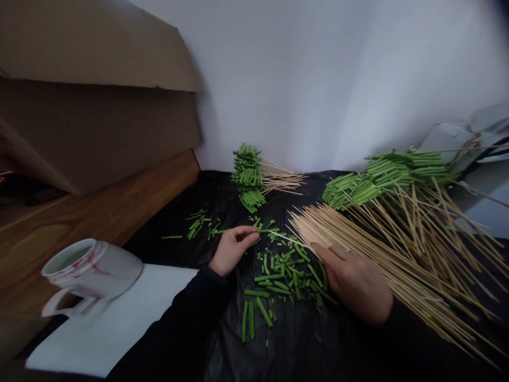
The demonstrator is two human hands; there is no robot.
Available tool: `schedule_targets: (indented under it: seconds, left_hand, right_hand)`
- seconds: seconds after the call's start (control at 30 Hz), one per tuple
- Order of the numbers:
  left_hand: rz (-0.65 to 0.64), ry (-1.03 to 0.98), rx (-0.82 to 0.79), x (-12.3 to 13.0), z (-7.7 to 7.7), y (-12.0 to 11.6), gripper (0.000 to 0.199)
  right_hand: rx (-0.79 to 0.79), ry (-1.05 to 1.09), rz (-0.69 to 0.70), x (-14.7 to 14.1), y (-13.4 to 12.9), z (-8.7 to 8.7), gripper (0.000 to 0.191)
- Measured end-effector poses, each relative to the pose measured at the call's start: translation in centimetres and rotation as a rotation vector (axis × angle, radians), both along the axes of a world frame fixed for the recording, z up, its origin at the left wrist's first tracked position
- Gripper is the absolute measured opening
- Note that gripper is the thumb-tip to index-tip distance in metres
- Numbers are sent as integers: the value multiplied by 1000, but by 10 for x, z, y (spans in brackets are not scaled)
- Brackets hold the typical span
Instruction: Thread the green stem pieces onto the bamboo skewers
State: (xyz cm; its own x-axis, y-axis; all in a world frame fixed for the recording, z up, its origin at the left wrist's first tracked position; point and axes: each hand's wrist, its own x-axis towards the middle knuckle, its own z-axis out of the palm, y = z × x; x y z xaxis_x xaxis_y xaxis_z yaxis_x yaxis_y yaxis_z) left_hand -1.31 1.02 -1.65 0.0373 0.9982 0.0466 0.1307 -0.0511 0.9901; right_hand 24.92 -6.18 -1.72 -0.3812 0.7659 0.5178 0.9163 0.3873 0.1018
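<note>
The person's left hand [234,249] has thumb and forefinger pinched on a short green piece [260,228], right at the fingertips. Facing it, the right hand [358,284] grips a thin stick [292,241] between thumb and fingers, its far end pointing across at the left fingertips; whether it has gone into the green piece I can't make out from here. Between the hands and on the near side of them, cut green stems [284,270] lie scattered over a black sheet [226,345], with a few loose bits [195,228] just left of the left hand. A thick spread of bare sticks [330,225] runs beyond the right hand and down past its outer side. Out past the left hand there's a small loaded stack [248,175] of green pieces on sticks, and a bigger loaded heap [385,178] sits beyond the right hand, bare ends fanning rightward. Well off to the left of the left hand I see a pale mug [119,270] with reddish streaks by a white sheet [159,292], and beyond that a big cardboard box [103,127]
</note>
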Motion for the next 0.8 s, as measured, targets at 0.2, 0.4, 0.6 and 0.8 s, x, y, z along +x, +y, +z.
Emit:
schedule_targets:
  seconds: [0.2,0.4,0.6,0.8]
  left_hand:
    - [-62,403,272,3,-1,-5,20]
    - [-461,374,68,3,8,-14,25]
    - [-666,521,96,-1,9,-15,23]
    - [-617,556,170,5,9,-15,19]
  right_hand:
    - [-6,68,-74,7,5,0,32]
    - [77,194,-46,9,7,3,29]
    - [80,202,-11,7,5,3,33]
    - [74,180,33,5,5,1,34]
